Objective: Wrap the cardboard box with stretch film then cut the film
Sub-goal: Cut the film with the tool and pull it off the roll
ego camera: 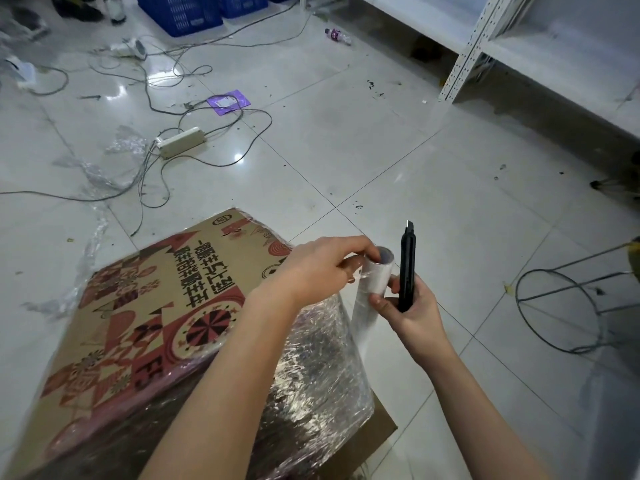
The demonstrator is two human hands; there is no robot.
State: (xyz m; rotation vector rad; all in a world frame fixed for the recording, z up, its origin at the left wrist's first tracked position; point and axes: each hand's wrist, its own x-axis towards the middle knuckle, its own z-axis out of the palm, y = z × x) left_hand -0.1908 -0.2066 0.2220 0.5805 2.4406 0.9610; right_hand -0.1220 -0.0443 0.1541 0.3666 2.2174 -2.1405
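A printed cardboard box (145, 306) stands on the floor at lower left, its sides covered in shiny stretch film (318, 368). The film roll (379, 275) stands upright at the box's right corner, film running from it down to the box. My left hand (322, 268) grips the top of the roll from the left. My right hand (412, 306) holds a black utility knife (407, 268) upright beside the roll, its short blade out at the top.
Cables and a white power strip (181, 142) lie on the tiled floor beyond the box, with scraps of film (90, 174) at left. A wire stool frame (568, 303) lies at right. White metal shelving (485, 39) runs along the upper right. Blue crates (180, 12) stand at the top.
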